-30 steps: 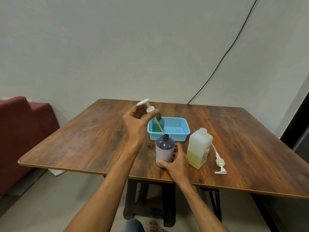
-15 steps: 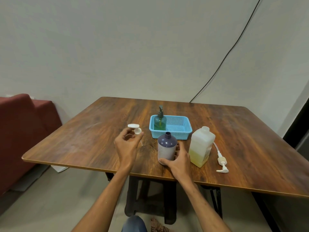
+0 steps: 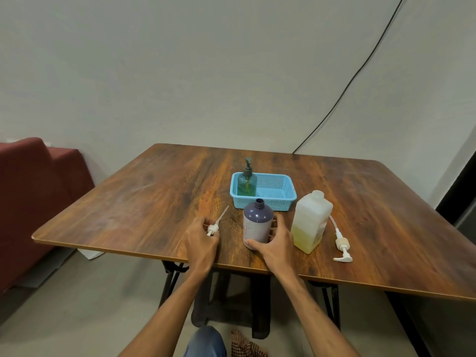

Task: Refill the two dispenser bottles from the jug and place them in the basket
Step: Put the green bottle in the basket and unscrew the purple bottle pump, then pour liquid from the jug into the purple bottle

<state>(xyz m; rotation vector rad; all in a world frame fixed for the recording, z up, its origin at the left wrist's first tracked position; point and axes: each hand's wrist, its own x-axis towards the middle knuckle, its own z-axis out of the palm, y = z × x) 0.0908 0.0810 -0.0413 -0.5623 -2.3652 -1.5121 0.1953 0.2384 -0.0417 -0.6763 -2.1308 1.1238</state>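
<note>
"On the near side of the brown wooden table (image 3: 154, 197), what do your 2 hands have?"

"My right hand (image 3: 277, 243) grips the base of the dark purple round plastic bottle (image 3: 257, 222), thumb in front, fingers curled behind. The purple bottle stands upright and uncapped, just in front of the light blue mesh plastic basket (image 3: 288, 199). My left hand (image 3: 203, 240) pinches the small white pump head (image 3: 213, 229) low over the wood, to the left of the bottle."

"Which way does the pump lie?"

"Its long axis follows the thin dip tube (image 3: 224, 215), which slants away from me and to the right, with the tip toward the basket and the head at my fingers. I cannot tell whether it is fully resting on the wood."

"How do you set it down well?"

"I lay it flat, with the tube clear of the bottle and of my arm, and only then let go. My right hand steadies the bottle, since its open neck points straight up. The next move, I judge, is pouring from the translucent white square plastic jug (image 3: 311, 220), which stands just beside that hand with yellow liquid low in it. A narrow neck calls for a slow pour."

"And the other bottle?"

"1 clear green pump bottle (image 3: 246, 184) stands in the basket's left corner with its pump on. A 2nd white pump with a tube (image 3: 341, 244) lies to the right of the jug."
</note>
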